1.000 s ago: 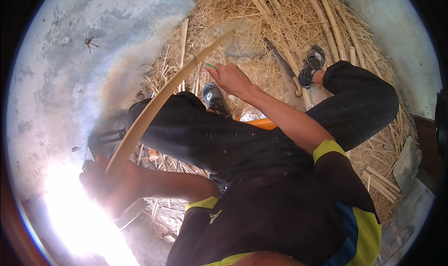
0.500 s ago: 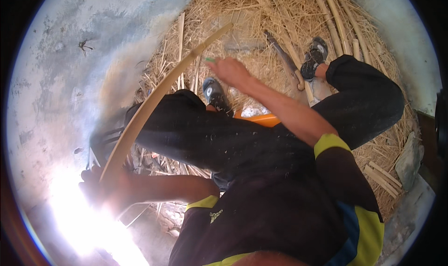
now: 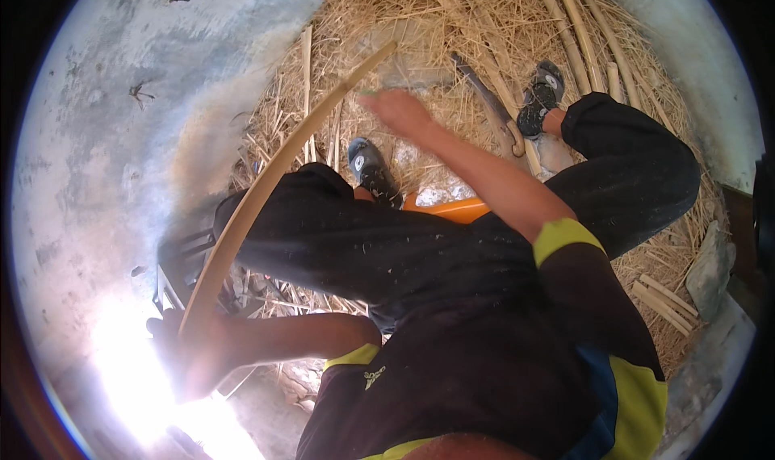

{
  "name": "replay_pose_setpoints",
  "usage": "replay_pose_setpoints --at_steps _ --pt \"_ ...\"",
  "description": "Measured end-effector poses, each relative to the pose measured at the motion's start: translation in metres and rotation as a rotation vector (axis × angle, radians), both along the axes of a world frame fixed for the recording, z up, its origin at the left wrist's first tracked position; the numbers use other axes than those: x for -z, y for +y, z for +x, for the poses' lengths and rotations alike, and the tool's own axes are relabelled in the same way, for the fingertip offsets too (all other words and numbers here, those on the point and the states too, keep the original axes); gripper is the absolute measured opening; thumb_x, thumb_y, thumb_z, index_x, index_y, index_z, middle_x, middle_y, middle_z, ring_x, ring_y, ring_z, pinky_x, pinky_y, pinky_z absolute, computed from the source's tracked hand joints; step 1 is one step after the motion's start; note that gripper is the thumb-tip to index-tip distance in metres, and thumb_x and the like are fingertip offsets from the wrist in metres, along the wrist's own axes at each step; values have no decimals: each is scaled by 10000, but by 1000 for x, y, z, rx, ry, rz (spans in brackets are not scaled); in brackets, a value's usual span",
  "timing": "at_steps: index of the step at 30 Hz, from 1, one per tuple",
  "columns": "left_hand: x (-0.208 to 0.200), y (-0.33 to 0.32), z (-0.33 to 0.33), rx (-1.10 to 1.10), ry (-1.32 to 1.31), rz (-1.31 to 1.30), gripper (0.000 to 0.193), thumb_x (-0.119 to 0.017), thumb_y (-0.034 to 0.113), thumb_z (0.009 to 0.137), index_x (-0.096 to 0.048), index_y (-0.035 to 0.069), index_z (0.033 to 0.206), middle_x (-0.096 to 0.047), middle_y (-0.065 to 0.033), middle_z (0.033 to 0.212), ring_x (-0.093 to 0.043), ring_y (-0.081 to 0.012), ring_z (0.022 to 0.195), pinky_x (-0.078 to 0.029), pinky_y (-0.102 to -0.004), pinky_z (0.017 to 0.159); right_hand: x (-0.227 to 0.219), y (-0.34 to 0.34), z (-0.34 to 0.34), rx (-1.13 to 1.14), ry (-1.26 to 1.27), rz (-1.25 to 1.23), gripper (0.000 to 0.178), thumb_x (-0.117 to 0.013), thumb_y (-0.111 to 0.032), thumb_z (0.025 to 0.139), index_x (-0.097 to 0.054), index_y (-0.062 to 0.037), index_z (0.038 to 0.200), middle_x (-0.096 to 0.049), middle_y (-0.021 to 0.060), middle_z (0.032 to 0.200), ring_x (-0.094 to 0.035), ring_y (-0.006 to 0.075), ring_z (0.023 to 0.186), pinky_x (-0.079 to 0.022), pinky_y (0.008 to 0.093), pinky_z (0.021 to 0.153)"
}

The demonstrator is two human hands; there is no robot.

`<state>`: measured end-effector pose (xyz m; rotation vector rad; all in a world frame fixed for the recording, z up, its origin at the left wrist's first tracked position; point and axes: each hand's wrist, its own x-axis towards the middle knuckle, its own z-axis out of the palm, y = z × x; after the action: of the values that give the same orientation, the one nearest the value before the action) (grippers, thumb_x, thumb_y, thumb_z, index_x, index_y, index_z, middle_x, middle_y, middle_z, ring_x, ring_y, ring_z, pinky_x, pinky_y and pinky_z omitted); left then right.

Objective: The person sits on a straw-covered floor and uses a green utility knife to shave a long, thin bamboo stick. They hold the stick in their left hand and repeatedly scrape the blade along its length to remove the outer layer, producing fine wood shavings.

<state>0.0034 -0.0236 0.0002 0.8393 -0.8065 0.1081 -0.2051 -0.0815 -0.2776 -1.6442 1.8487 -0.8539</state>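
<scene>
A long, flat, pale strip of bamboo [image 3: 262, 187] curves from the lower left up to the middle of the view. At its lower end my left hand [image 3: 192, 351] is closed round it, partly washed out by strong glare. My right hand [image 3: 397, 113] is closed beside the strip's far part. From its fingers peeks the tip of a small green thing [image 3: 367, 94], whose kind I cannot make out. Whether this hand touches the strip is unclear.
Straw and shavings [image 3: 323, 56] cover the ground. A dark tool with a curved wooden end [image 3: 488, 97] lies near my right shoe [image 3: 541, 101]. Long poles [image 3: 569, 32] lie far right, short split pieces [image 3: 666, 303] nearer. An orange object [image 3: 452, 211] sits between my legs. A pale wall [image 3: 89, 137] rises left.
My left hand has moved slightly down and toward me, and the bamboo strip's lower end with it. My right hand stays near the far part, the green thing showing less.
</scene>
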Motion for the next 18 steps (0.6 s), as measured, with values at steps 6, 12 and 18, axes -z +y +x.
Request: replay_pose_setpoints --at_steps 6,12,18 --pt "-2 -7 32 408 226 -131 240 -437 180 579 -235 162 450 -250 -20 459 -261 -150 421 -172 -264 399 44 -8 -7 120 276 -147 485 -417 -460 924 -566 -11 814 -611 216 642 -625 390 608 -511 453 528" --pt "-2 -10 41 471 181 -75 245 -362 174 752 -360 130 511 -317 -18 509 -299 -129 450 -248 -275 419 47 -14 23 248 377 -162 461 -418 -469 922 -553 -40 823 -613 157 596 -640 338 579 -515 447 519" --pt "-6 13 -15 198 345 -45 312 -380 245 790 -334 135 501 -281 -10 491 -303 -120 459 -229 -274 441 48 -19 -62 365 842 201 172 -576 -149 843 -568 -18 953 -649 127 717 -665 290 633 -525 428 504"
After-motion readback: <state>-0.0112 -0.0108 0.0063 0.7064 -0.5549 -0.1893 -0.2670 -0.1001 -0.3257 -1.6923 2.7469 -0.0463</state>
